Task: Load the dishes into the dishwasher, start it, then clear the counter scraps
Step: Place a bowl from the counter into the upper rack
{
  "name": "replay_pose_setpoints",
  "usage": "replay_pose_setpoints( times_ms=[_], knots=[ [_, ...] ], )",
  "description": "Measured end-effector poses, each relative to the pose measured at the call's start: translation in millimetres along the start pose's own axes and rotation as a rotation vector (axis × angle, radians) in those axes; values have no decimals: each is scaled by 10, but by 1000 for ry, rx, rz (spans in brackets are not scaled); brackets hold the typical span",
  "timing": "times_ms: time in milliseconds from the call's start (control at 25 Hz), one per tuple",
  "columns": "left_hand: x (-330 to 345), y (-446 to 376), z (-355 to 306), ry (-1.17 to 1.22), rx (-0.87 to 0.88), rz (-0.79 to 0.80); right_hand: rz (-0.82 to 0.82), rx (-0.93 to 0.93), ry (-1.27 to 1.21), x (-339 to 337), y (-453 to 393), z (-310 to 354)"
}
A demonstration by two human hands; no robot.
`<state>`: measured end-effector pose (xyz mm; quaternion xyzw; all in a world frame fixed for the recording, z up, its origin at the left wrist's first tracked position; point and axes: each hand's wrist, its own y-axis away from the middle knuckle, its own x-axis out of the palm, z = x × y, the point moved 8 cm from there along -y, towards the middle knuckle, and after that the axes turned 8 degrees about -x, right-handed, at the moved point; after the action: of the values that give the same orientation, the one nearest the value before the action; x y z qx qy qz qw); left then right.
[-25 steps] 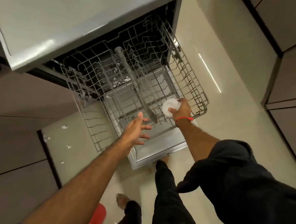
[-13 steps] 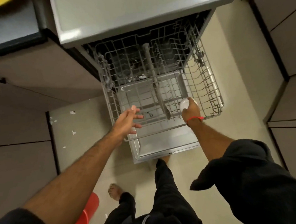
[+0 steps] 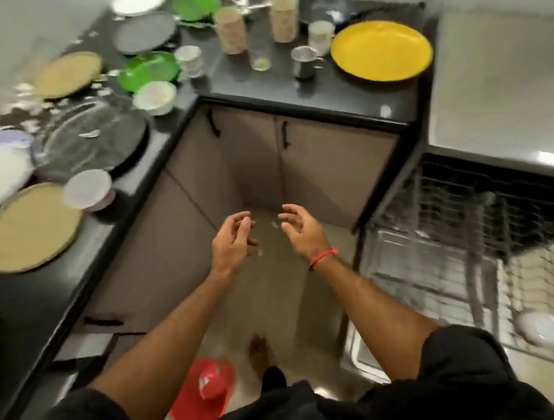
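My left hand [image 3: 233, 242] and my right hand [image 3: 302, 232] hover empty in mid-air, fingers loosely curled, over the floor in front of the corner cabinets. The pulled-out dishwasher rack [image 3: 454, 273] lies to the right, and a small white bowl [image 3: 539, 327] sits in its near corner. The black counter [image 3: 326, 91] carries dirty dishes: a yellow plate [image 3: 381, 50], a steel cup [image 3: 303, 62], a clear glass [image 3: 260, 58], two tall tumblers [image 3: 230, 31], green plates [image 3: 149, 71], a white bowl [image 3: 154, 97] and tan plates [image 3: 27, 227].
White scraps and crumpled foil [image 3: 32, 109] litter the left counter beside a large steel platter [image 3: 90, 137]. A red perforated lid [image 3: 204, 392] lies on the floor by my foot [image 3: 259, 352]. Small scraps [image 3: 275, 224] dot the floor under my hands.
My right hand has let go of the small white bowl in the rack. My view has swung left from the dishwasher to the counter, and both hands have come away from the rack.
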<state>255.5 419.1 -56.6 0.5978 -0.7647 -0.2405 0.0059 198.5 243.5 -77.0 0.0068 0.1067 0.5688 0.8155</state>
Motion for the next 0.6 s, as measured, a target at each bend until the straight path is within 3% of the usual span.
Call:
replay_pose_setpoints(
  times_ms=[160, 360, 600],
  knots=[
    [-1729, -243, -47, 35, 71, -307, 218, -63, -68, 1600, -291, 796],
    [-3051, -314, 234, -91, 35, -611, 382, -87, -69, 2728, -421, 1243],
    [-3279, -749, 280, -445, -99, -525, 371, -61, -41, 2927, -543, 1352]
  ],
)
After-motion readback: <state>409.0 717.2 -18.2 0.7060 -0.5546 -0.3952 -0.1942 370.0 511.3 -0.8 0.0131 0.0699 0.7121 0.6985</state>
